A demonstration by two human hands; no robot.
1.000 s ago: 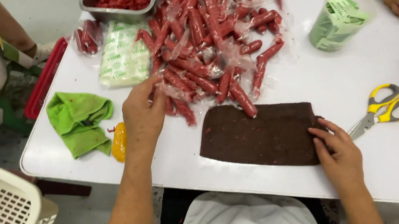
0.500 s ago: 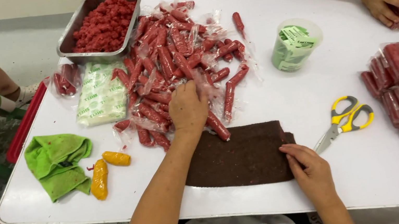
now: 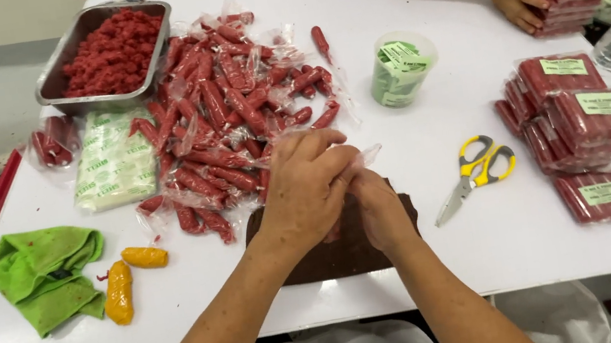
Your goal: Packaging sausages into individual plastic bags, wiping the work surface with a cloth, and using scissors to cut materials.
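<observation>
Both hands meet above the dark brown mat (image 3: 311, 263) on the white counter (image 3: 447, 255). The left hand (image 3: 306, 183) and right hand (image 3: 373, 203) each have a closed grip on a clear plastic wrapper (image 3: 365, 158), near the pile of wrapped red sausages (image 3: 233, 118).

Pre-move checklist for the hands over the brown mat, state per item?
1. Left hand and right hand together over the brown mat: ok.
2. Clear wrapper pinched between them: ok.
3. Sausage actually in grip: cannot tell, fingers hide it.
4. Pile of wrapped sausages close to the left hand: ok.
5. Yellow scissors lying free beside the right hand: ok.
</observation>
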